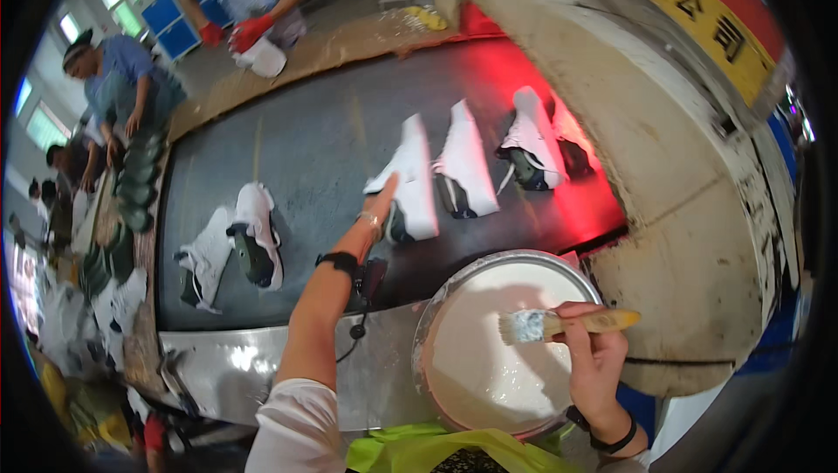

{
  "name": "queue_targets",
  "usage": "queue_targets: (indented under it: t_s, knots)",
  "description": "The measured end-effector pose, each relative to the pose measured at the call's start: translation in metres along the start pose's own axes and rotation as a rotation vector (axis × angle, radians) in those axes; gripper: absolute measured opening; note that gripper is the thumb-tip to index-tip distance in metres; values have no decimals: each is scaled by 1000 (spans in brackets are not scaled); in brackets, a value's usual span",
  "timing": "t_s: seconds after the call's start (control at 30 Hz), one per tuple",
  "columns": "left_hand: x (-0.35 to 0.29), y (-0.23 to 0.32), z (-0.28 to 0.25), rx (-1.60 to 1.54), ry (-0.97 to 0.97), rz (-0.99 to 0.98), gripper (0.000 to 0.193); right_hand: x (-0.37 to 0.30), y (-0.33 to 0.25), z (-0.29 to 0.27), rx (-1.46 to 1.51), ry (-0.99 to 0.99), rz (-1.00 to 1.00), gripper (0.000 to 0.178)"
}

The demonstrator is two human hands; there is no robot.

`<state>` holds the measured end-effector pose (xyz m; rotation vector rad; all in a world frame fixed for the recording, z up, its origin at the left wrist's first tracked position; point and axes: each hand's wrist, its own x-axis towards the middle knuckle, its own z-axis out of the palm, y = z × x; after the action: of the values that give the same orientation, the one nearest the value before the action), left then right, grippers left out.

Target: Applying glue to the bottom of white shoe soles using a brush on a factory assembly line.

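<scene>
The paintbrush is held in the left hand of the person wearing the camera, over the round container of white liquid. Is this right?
Not quite: the head view shows the paintbrush in the right hand, over the round container of white liquid.

From a distance, I watch through the left fisheye camera on the worker's head, looking down along both forearms. The round pan sits in the near foreground; the dark belt stretches ahead, and co-workers appear farther off toward the view's upper-left rim
</scene>
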<state>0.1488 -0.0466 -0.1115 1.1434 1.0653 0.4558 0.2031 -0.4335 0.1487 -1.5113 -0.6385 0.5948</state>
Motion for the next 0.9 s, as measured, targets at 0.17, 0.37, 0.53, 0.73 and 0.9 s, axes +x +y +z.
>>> queue_targets:
  t_s: [0.17, 0.37, 0.53, 0.73, 0.9]
  knots:
    - [-2, 45, 36, 832, 85, -58, 81, 8, 8, -3, -92, 47, 20, 14]
    - [-57, 72, -65, 1520, 982, 614, 93, 1, 8, -13, -155, 62, -53, 22]
    - [-83, 56, -148, 856, 1048, -6, 124, -6, 8, -14, -175, 15, -11, 23]
    - [-72, 58, -171, 918, 1079, -168, 117, -11, -2, 0, -84, 66, -54, 21]
    - [-104, 70, -202, 862, 936, -152, 106, -34, -15, -12, -16, 119, -118, 20]
